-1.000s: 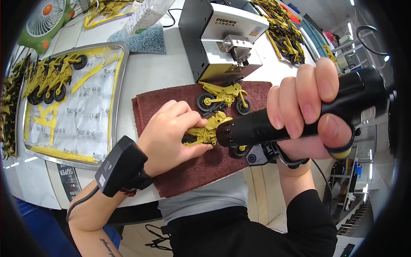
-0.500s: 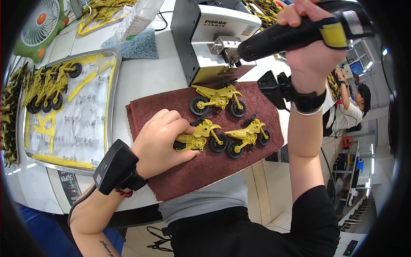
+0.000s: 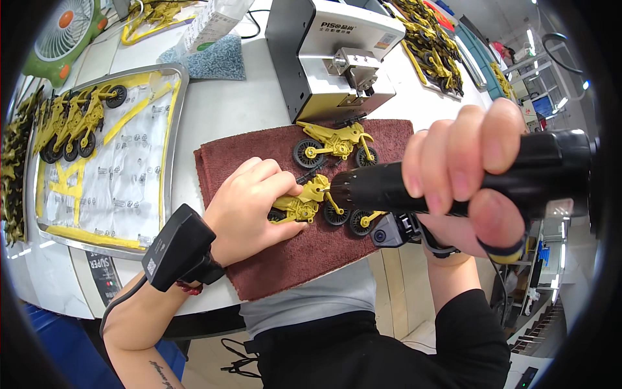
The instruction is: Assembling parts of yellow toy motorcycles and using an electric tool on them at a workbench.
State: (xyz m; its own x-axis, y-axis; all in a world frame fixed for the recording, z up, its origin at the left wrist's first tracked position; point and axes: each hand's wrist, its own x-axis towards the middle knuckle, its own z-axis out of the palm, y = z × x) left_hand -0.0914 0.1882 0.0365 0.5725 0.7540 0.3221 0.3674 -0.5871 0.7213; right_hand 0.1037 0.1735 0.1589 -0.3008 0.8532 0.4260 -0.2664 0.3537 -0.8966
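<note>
My left hand (image 3: 243, 211) is closed on a yellow toy motorcycle (image 3: 300, 207) with black wheels, pinning it to a brown towel (image 3: 278, 272). In my right hand (image 3: 463, 162) is a black electric screwdriver (image 3: 389, 186), lying nearly level with its fingers wrapped round the body. The screwdriver's tip meets the front upper part of that motorcycle; whether it sits on a screw is too small to tell. Behind it on the towel lies a second toy motorcycle (image 3: 337, 141). A third motorcycle (image 3: 369, 217) is partly hidden under the screwdriver and my right wrist.
A grey-white screw feeder machine (image 3: 334, 48) stands just beyond the towel. To the left is a metal tray (image 3: 173, 142) holding several yellow motorcycles (image 3: 81, 126). A bag of small blue pieces (image 3: 217, 61), a green fan (image 3: 61, 39) and more piled motorcycles (image 3: 431, 48) sit farther back.
My right hand has brought the screwdriver down and away from the feeder machine to the held motorcycle. My left hand keeps its grip in nearly the same place.
</note>
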